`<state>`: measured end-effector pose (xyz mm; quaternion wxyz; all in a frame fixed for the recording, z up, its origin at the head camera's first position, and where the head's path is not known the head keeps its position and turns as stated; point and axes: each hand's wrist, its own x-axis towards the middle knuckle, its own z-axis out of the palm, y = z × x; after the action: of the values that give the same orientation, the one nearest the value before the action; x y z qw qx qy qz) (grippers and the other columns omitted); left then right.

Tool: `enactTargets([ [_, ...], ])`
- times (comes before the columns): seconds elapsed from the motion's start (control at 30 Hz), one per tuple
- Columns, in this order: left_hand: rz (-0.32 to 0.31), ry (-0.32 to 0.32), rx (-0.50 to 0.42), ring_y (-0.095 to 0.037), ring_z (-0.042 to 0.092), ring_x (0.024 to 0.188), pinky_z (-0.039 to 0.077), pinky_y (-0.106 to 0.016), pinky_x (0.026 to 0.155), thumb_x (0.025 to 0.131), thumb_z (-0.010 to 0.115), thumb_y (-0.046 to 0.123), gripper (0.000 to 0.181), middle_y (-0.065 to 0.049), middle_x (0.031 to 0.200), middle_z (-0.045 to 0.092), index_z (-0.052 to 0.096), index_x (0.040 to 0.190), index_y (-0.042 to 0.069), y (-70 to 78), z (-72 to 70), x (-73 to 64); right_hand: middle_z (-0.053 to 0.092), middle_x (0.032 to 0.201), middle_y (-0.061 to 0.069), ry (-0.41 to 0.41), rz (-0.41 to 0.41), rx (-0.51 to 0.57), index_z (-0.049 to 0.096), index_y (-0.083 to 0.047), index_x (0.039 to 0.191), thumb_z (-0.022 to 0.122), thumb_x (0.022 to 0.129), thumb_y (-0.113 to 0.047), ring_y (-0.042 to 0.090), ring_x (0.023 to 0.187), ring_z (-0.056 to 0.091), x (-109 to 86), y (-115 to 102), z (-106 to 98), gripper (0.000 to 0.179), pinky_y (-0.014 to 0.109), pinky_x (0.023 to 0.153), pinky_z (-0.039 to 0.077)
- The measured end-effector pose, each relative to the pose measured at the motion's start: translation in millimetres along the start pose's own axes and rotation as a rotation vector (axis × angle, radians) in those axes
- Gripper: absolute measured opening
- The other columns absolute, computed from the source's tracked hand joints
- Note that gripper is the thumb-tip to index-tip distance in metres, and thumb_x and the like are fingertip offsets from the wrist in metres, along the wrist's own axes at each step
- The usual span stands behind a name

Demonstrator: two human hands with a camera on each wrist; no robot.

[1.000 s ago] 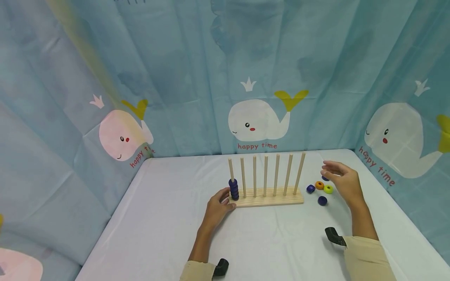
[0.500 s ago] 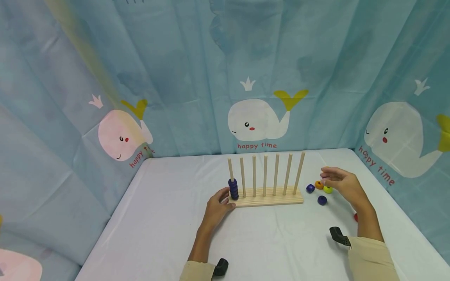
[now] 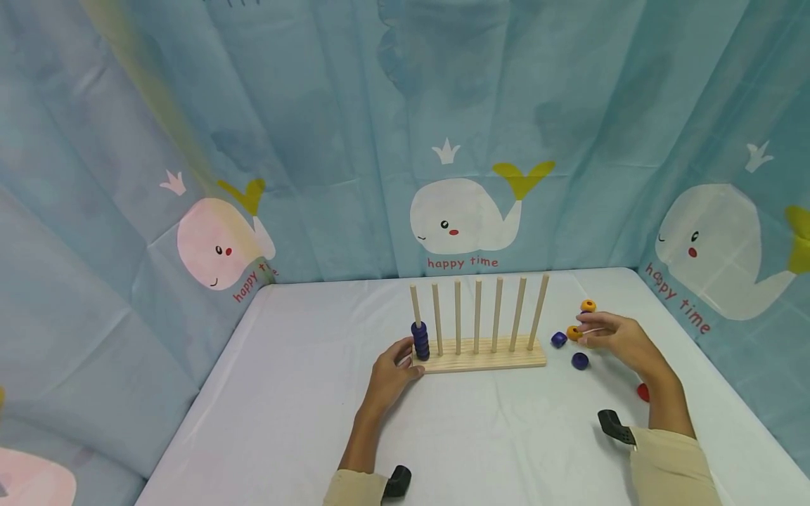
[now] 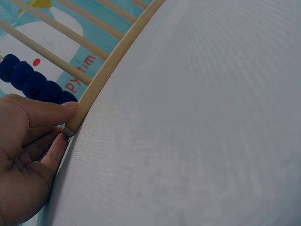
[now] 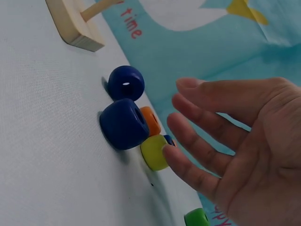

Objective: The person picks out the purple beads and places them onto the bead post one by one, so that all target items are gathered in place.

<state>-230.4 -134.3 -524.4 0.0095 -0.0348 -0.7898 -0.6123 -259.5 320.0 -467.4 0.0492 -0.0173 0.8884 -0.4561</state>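
Note:
A wooden peg stand [image 3: 484,361] with a row of upright pegs stands mid-table. Dark blue beads [image 3: 420,342] are stacked on its leftmost peg. My left hand [image 3: 386,379] grips the left end of the base, thumb [image 4: 59,113] on the front edge below those beads. Over the loose beads at the right hovers my right hand [image 3: 623,343], fingers loosely bent with nothing between them. Just beyond its fingertips in the right wrist view are a yellow-green bead [image 5: 154,154], an orange bead [image 5: 151,121] and two blue beads [image 5: 121,126]. From the head view, the hand covers the yellow-green one.
Behind the right hand lies a yellow-orange bead [image 3: 588,306]. A red bead [image 3: 643,392] shows beside the right forearm, and a green bead [image 5: 196,217] at the bottom of the right wrist view. A whale-print curtain [image 3: 316,140] rises behind the white tabletop [image 3: 304,379].
My right hand has come nearer to me and slightly right, uncovering the yellow-orange bead at the back and hiding the yellow-green one. The red bead has come into sight. My left hand stays put.

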Motion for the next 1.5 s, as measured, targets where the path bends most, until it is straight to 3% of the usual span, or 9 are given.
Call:
enactTargets([
  [0.13, 0.010, -0.001, -0.007, -0.038, 0.052, 0.146, 0.051, -0.033, 0.118, 0.090, 0.077, 0.003, 0.066, -0.022, 0.154, 0.056, 0.053, 0.152, 0.000, -1.6, 0.2, 0.6, 0.068, 0.137, 0.021, -0.048, -0.003, -0.022, 0.056, -0.002, 0.151, 0.075, 0.100, -0.024, 0.029, 0.114, 0.069, 1.7, 4.2, 0.8, 0.058, 0.039, 0.094, 0.060],
  [0.3, 0.001, 0.002, -0.012, -0.037, 0.052, 0.146, 0.050, -0.031, 0.118, 0.090, 0.077, 0.003, 0.067, -0.021, 0.154, 0.056, 0.053, 0.152, 0.000, -2.3, 0.5, 1.3, 0.068, 0.135, 0.020, -0.086, 0.019, -0.035, 0.059, -0.002, 0.148, 0.078, 0.096, -0.021, 0.026, 0.109, 0.067, 2.8, 6.6, 0.3, 0.058, 0.029, 0.086, 0.059],
  [0.83, -0.002, 0.000, -0.018, -0.038, 0.052, 0.146, 0.050, -0.030, 0.118, 0.090, 0.077, 0.002, 0.066, -0.022, 0.154, 0.055, 0.054, 0.152, 0.001, -1.9, 0.9, 1.8, 0.071, 0.131, 0.020, -0.158, 0.016, -0.041, 0.060, 0.003, 0.144, 0.079, 0.091, -0.012, 0.018, 0.105, 0.069, 1.1, 12.0, -2.5, 0.058, 0.022, 0.080, 0.062],
  [1.27, -0.016, -0.002, -0.020, -0.037, 0.051, 0.147, 0.050, -0.027, 0.117, 0.090, 0.078, 0.002, 0.067, -0.021, 0.155, 0.055, 0.053, 0.152, 0.002, -0.3, 0.3, 0.9, 0.073, 0.128, 0.018, -0.214, 0.024, -0.047, 0.059, 0.004, 0.145, 0.081, 0.088, -0.007, 0.020, 0.104, 0.069, -0.5, 13.9, -3.7, 0.062, 0.024, 0.077, 0.061],
  [1.5, 0.003, -0.008, -0.014, -0.037, 0.050, 0.148, 0.049, -0.030, 0.119, 0.091, 0.078, 0.003, 0.067, -0.021, 0.156, 0.055, 0.053, 0.153, 0.002, -1.0, 0.1, 0.5, 0.073, 0.125, 0.018, -0.233, 0.012, -0.079, 0.062, 0.006, 0.141, 0.084, 0.086, -0.006, 0.028, 0.111, 0.071, 0.4, 12.9, -4.1, 0.061, 0.027, 0.085, 0.063],
])
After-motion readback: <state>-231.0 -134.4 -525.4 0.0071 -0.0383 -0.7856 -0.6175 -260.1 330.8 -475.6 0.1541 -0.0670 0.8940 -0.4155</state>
